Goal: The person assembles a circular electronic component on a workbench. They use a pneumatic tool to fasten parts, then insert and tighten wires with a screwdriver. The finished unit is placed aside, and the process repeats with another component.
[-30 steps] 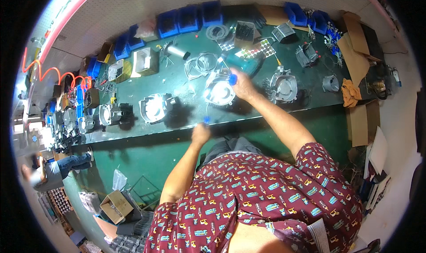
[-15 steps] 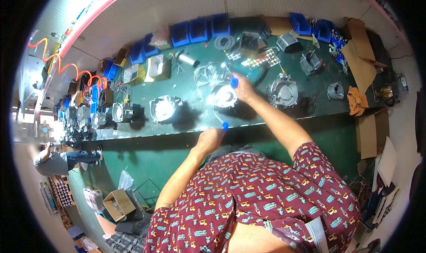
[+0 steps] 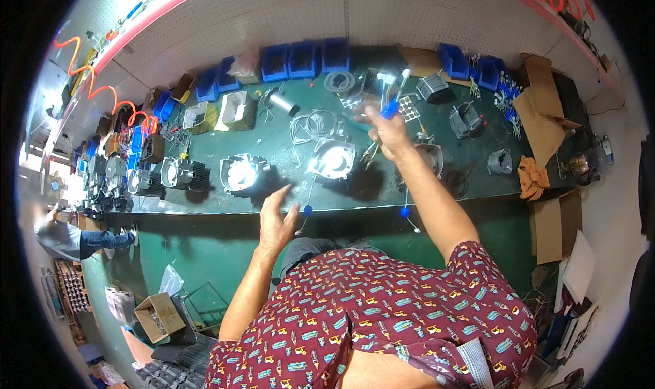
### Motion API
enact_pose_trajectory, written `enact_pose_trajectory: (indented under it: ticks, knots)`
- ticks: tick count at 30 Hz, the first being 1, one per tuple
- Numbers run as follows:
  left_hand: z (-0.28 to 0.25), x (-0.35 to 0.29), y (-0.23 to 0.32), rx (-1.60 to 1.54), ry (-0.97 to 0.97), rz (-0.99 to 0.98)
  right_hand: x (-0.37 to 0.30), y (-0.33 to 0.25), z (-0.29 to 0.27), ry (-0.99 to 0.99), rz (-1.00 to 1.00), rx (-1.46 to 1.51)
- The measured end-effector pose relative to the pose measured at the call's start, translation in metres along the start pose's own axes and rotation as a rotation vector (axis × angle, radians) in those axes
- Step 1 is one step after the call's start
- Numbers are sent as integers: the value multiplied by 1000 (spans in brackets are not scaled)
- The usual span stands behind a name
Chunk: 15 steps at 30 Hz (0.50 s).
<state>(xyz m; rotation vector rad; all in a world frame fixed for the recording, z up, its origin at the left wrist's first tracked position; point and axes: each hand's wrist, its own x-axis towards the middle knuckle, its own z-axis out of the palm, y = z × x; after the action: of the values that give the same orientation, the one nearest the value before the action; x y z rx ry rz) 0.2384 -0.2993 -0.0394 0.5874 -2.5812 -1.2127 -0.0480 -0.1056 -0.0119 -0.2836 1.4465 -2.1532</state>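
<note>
My right hand (image 3: 390, 138), raised above the bench, is closed on wires with a blue piece (image 3: 389, 110) and white tips sticking up. My left hand (image 3: 275, 224) is empty, fingers apart, at the bench's front edge. Close to it a blue piece on a thin wire (image 3: 308, 211) hangs over the edge, below a grey metal motor housing (image 3: 333, 160) with a bright round middle. Another blue piece with a white tip (image 3: 405, 212) hangs farther right, below a second housing (image 3: 432, 158) that my right forearm partly covers.
More motor housings (image 3: 244, 174) stand to the left along the green bench (image 3: 273, 140). Blue bins (image 3: 302, 59) line the back. Coiled grey wire (image 3: 312, 124), an orange cloth (image 3: 533, 177) and cardboard (image 3: 546, 126) lie about. Another person (image 3: 65, 239) is at far left.
My left hand has let go of the blue piece, opened and moved left. My right hand has moved right, and several white tips now show above it. The whole view has shifted slightly.
</note>
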Motion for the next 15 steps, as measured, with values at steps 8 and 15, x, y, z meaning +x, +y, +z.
enact_pose_trajectory:
  ticks: [8, 15]
  knots:
    - [4, 55, 72, -389, -154, 114, -20, 13, 82, -77, 224, 388]
    - [-46, 67, 1, -304, -74, 88, -14, 61, 158, -30, 257, 369]
